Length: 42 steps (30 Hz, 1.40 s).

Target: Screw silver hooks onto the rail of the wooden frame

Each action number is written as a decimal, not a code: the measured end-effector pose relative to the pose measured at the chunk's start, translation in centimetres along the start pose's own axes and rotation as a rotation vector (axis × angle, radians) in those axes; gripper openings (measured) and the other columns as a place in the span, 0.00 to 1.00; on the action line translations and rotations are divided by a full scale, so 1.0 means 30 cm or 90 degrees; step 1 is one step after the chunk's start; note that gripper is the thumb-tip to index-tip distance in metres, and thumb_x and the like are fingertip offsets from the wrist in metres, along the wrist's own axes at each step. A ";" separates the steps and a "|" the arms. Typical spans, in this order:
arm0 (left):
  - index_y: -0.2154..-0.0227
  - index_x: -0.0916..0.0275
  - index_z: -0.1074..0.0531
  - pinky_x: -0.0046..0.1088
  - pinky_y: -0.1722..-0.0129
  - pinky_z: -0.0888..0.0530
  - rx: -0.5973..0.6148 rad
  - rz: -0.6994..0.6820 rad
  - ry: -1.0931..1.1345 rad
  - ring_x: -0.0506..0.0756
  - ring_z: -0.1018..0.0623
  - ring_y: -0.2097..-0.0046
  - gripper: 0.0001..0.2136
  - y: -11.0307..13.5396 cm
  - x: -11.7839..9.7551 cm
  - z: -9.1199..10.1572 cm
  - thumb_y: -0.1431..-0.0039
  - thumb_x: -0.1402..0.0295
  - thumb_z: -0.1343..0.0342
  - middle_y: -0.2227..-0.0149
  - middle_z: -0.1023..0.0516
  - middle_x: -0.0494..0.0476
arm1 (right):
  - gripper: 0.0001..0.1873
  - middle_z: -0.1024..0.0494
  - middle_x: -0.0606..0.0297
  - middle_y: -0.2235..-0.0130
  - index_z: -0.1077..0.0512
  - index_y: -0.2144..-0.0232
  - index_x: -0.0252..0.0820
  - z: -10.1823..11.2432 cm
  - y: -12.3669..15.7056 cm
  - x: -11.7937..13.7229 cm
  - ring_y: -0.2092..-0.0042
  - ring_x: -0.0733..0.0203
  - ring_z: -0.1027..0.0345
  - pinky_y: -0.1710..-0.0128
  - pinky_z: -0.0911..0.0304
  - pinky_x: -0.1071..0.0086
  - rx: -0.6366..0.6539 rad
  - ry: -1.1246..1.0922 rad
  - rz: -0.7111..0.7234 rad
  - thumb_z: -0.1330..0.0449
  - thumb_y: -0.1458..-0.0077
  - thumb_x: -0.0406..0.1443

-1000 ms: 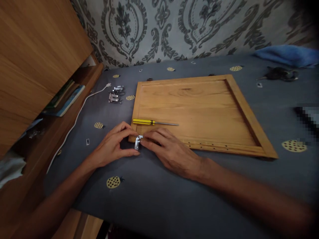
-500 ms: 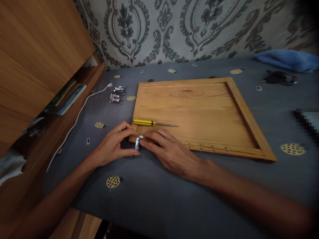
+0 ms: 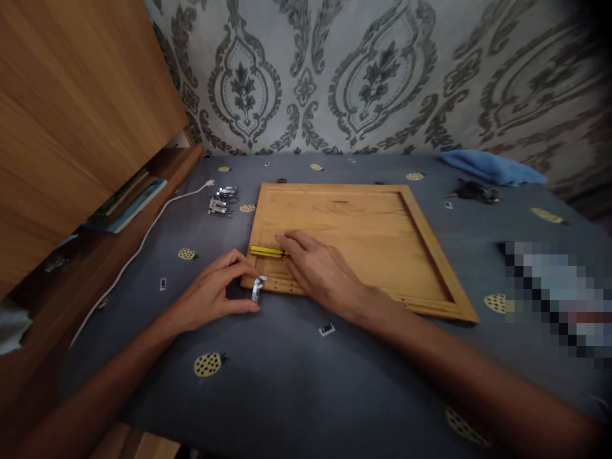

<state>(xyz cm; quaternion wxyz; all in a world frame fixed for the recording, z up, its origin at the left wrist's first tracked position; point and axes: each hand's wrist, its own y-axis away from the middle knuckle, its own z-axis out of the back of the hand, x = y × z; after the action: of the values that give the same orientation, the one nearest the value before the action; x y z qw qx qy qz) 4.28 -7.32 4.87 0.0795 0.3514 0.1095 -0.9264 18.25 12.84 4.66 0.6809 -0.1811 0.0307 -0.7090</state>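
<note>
My left hand (image 3: 215, 290) pinches a shiny metal cabinet hinge (image 3: 257, 291) between thumb and fingers, at the near left corner of a framed wooden panel (image 3: 354, 223). The hinge stands at the panel's near edge, beside small dark holes in the wood. My right hand (image 3: 322, 271) is over the panel, its fingers apart around a screwdriver (image 3: 268, 252) with a yellow and black handle. The handle lies on the panel's left side, while the shaft is hidden under my right hand. No firm grip on it shows.
Several more metal hinges (image 3: 222, 201) lie left of the panel, near a white cable (image 3: 157, 223). A wooden cabinet (image 3: 90, 95) borders the left side. To the right are a blue cloth (image 3: 495, 167), a dark object (image 3: 473, 191) and a blurred-out item (image 3: 557, 299).
My right hand has left the hinge and moved up and over to the screwdriver. My left hand keeps the hinge at the panel's corner. The camera view has shifted.
</note>
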 end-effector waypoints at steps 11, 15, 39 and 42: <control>0.53 0.57 0.26 0.36 0.54 0.28 0.003 -0.004 -0.008 0.57 0.27 0.55 0.20 -0.007 0.005 0.005 0.43 0.53 0.34 0.56 0.30 0.54 | 0.09 0.27 0.60 0.64 0.31 0.58 0.37 0.085 -0.026 0.023 0.66 0.61 0.31 0.66 0.35 0.67 -0.154 -0.286 -0.060 0.46 0.40 0.32; 0.54 0.58 0.26 0.35 0.56 0.28 0.006 -0.008 -0.010 0.56 0.27 0.57 0.21 -0.007 0.003 0.007 0.43 0.50 0.36 0.57 0.30 0.55 | 0.11 0.30 0.70 0.71 0.33 0.59 0.40 0.136 -0.008 0.073 0.73 0.67 0.31 0.71 0.33 0.69 -0.203 -0.674 -0.119 0.39 0.40 0.41; 0.55 0.59 0.27 0.34 0.57 0.29 0.006 -0.017 -0.016 0.56 0.28 0.57 0.22 -0.008 0.004 0.007 0.42 0.47 0.38 0.58 0.30 0.54 | 0.13 0.28 0.69 0.68 0.33 0.61 0.40 0.058 0.004 0.091 0.70 0.67 0.29 0.69 0.30 0.70 -0.138 -0.755 -0.115 0.38 0.41 0.42; 0.53 0.58 0.27 0.35 0.56 0.29 0.008 -0.012 -0.014 0.56 0.28 0.57 0.22 -0.008 0.006 0.006 0.42 0.47 0.38 0.57 0.30 0.55 | 0.12 0.28 0.68 0.68 0.33 0.61 0.40 0.059 0.006 0.095 0.69 0.67 0.29 0.69 0.31 0.69 -0.130 -0.724 -0.114 0.39 0.41 0.43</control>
<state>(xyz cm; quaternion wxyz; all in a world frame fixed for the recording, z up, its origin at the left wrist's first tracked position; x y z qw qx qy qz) 3.98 -7.16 4.93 0.0697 0.3409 0.1060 -0.9315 18.92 10.40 6.87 0.5070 -0.5996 -0.2871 -0.5486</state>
